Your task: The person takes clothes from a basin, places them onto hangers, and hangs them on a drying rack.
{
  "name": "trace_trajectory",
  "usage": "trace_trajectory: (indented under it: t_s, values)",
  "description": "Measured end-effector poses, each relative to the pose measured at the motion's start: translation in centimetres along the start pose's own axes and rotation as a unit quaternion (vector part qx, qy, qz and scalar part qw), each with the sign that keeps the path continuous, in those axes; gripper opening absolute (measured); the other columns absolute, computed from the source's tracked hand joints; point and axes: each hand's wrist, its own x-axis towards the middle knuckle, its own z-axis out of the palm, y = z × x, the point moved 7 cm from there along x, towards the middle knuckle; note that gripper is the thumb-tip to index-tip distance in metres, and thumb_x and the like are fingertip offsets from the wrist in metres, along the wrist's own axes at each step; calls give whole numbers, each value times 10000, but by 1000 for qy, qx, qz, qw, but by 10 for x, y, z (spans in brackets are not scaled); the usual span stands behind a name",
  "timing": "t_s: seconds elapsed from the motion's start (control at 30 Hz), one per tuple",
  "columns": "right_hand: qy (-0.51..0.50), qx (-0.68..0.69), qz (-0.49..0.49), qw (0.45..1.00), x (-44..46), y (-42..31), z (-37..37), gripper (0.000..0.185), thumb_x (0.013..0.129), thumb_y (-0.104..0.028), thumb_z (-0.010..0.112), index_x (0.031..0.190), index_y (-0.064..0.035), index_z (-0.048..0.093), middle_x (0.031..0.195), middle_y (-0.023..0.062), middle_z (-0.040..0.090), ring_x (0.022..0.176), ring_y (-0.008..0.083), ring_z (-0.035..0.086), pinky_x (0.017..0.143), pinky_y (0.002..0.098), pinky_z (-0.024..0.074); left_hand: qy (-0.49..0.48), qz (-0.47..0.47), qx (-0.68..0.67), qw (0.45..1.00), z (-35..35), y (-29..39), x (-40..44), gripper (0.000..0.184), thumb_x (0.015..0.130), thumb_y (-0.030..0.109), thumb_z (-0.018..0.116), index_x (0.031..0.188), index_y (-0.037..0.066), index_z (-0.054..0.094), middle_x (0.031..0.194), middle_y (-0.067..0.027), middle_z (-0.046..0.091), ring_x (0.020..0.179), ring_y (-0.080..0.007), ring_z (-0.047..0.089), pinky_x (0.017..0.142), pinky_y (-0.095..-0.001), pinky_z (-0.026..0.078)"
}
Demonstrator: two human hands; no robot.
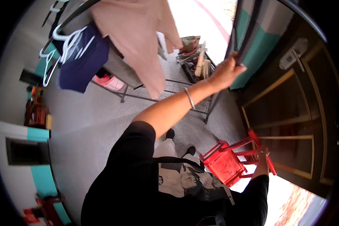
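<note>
My left arm reaches across the view, and my left hand [227,72] is closed around a dark upright pole [234,35] of a clothes rack. A silver bracelet [189,98] circles that wrist. Low on the right, my right hand [263,151] grips a red stool [223,165] by its legs or rungs. The stool is tilted, its scuffed flat face towards me and its legs pointing to the right. Part of the right hand's grip is hard to make out.
A brown panelled door [282,101] stands on the right. Pinkish-brown trousers [139,41], a navy garment [84,62] and white hangers [65,45] hang from the rack. A black crate [188,71] of tools and wood pieces sits behind the rack's lower bars [169,84].
</note>
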Motion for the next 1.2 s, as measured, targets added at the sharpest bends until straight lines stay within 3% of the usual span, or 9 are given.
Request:
trace_trajectory:
  t_s: [0.2, 0.3, 0.47, 0.57, 0.67, 0.77, 0.93, 1.1, 1.2]
  values:
    - [-16, -109, 39, 993, -2, -16, -15, 714, 777, -434, 659, 1364, -142, 375, 1418, 101, 373, 1321, 278, 341, 1034, 492, 331, 50, 5, 39, 998, 19, 26, -21, 479, 884, 258, 585, 1206, -12, 355, 820, -148, 640, 772, -333, 647, 671, -396, 502]
    - [235, 68, -217, 945, -47, -82, -84, 825, 748, -261, 712, 1415, -60, 270, 1447, 114, 309, 1333, 290, 291, 1096, 395, 271, 59, -24, 31, 997, 26, 54, -27, 481, 869, 265, 597, 1195, -11, 375, 779, -223, 617, 784, -392, 621, 642, -439, 484]
    - [194, 422, -400, 790, -158, -231, -247, 814, 742, -285, 724, 1363, 31, 301, 1346, 208, 423, 1232, 363, 420, 1044, 402, 328, 66, -37, -2, 997, 31, 68, -21, 433, 843, 244, 621, 1145, 10, 418, 819, -216, 617, 789, -377, 622, 646, -446, 492]
    - [448, -14, -437, 780, -114, -271, -202, 497, 876, -269, 552, 1297, -34, 430, 1287, 139, 490, 1166, 264, 488, 1002, 383, 374, 63, -36, -23, 997, 43, 79, -17, 386, 833, 232, 623, 1119, 49, 439, 867, -205, 611, 827, -382, 611, 670, -450, 489]
    - [351, 242, -380, 821, -101, -261, -216, 438, 876, -272, 559, 1230, -30, 470, 1194, 124, 528, 1074, 254, 514, 934, 374, 397, 54, -33, -74, 995, 47, 82, -13, 393, 835, 187, 618, 1145, 63, 409, 902, -211, 610, 858, -398, 602, 700, -473, 486]
    - [230, 486, -301, 788, -102, -246, -219, 384, 876, -275, 567, 1163, -27, 511, 1102, 109, 565, 983, 244, 540, 867, 364, 421, 6, 11, -96, 995, 62, 79, -14, 722, 814, 129, 624, 1388, 50, 194, 1275, -274, 436, 1055, -423, 527, 863, -442, 458]
    - [152, 624, -234, 730, -102, -238, -223, 313, 875, -280, 579, 1050, -21, 578, 947, 83, 627, 829, 227, 584, 755, 349, 459, -5, 96, -13, 995, 22, 71, -66, 829, 783, 98, 634, 1434, 44, 124, 1379, -293, 315, 1163, -441, 450, 954, -439, 402]
    - [231, 653, -158, 704, -140, -238, -260, 231, 839, -229, 625, 896, -5, 623, 750, 109, 630, 668, 198, 578, 651, 341, 468, -526, -61, 59, 846, -26, -14, -220, 535, 828, 211, 594, 1294, 8, 427, 1000, -255, 603, 879, -387, 611, 740, -445, 475]
    - [324, 587, -142, 729, -133, -230, -240, 245, 840, -261, 624, 947, -43, 596, 750, 92, 596, 675, 219, 580, 631, 371, 483, -500, -100, 38, 859, -73, -104, -350, 484, 841, 270, 581, 1234, 8, 475, 1111, -218, 592, 1016, -364, 575, 856, -433, 452]
